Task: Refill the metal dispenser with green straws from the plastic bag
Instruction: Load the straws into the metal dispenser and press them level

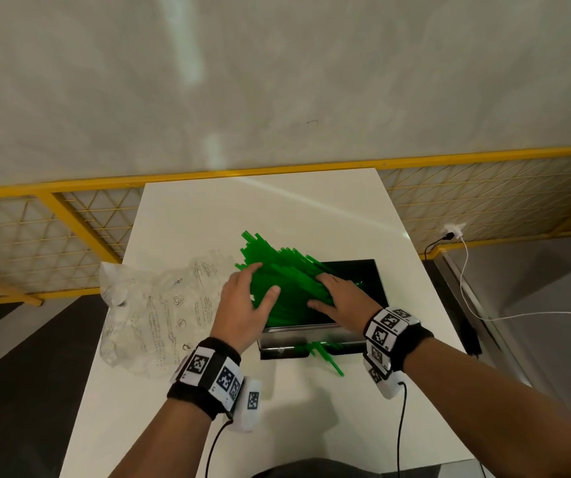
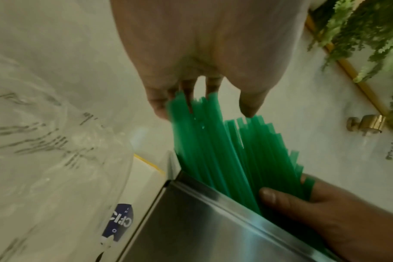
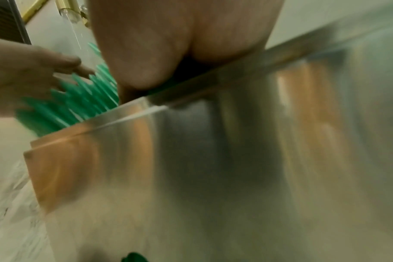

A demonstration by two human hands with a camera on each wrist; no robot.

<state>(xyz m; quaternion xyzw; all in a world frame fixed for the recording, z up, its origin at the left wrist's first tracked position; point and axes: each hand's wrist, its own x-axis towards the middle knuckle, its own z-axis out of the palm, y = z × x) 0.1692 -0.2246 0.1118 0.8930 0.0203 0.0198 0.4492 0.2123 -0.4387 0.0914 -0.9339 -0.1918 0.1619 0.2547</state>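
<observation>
Plastic bag (image 1: 160, 312) lies crumpled at left on the table (image 1: 191, 215). Left hand (image 1: 242, 305) and right hand (image 1: 341, 298), fingers spread flat, press the green straws (image 1: 277, 270), fanned half out of the metal dispenser (image 1: 373, 288). Risk: uneven pressure spills straws over the left rim; some already lie at its front.

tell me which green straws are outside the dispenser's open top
The few loose green straws lying on the white table at the metal dispenser's near front edge. The big bundle of green straws leans into its open top under both hands.
</observation>
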